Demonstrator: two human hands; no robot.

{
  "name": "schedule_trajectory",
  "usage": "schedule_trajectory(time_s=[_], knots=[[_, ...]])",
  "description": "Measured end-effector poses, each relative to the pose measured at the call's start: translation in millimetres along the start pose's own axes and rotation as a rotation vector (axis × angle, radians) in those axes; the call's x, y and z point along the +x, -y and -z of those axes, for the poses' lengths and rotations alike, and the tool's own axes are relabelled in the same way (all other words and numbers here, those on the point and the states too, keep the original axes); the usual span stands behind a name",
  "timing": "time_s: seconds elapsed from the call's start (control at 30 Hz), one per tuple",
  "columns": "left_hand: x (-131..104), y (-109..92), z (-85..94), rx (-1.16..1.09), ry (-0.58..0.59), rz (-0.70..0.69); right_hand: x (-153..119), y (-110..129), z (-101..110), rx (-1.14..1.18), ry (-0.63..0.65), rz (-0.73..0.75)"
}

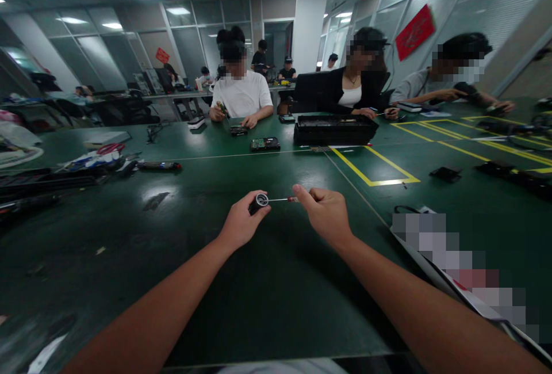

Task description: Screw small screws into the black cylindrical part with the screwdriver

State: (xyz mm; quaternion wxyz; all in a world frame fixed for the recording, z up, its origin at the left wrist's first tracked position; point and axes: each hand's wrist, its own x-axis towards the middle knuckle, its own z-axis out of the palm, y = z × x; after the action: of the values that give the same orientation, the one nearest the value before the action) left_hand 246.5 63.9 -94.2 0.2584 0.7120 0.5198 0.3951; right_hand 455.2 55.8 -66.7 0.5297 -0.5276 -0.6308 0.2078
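My left hand (238, 223) is closed around a short black cylinder (254, 207) whose silver-rimmed round end faces right. Its exact kind is too small to make out. My right hand (328, 213) grips a thin screwdriver (291, 199) with a red part near the shaft, and most of its handle is hidden in the fist. The metal shaft lies level and points left, its tip at the cylinder's rimmed end. Whether the tip is inside or only in front of it, I cannot tell. Both hands are over the green table (276, 293).
At right lies a pale bag or sheet (405, 236). Tools and cables (99, 161) crowd the left, with a dark pen-like tool (159, 165) beside them. Ahead are a circuit board (265, 144), a long black box (334, 131) and yellow tape outlines (394, 182). Several people sit across.
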Motion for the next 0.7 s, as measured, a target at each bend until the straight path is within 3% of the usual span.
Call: schedule_trajectory(time_s=[0.53, 0.7], knots=[[-1.3, 0.3, 0.1, 0.012, -0.009, -0.023, -0.3, -1.6, 0.1, -0.037, -0.004, 0.019], [-0.7, 4.5, 0.3, 0.074, -0.009, -0.061, 1.8, -4.1, 0.8, -0.139, 0.006, 0.093]])
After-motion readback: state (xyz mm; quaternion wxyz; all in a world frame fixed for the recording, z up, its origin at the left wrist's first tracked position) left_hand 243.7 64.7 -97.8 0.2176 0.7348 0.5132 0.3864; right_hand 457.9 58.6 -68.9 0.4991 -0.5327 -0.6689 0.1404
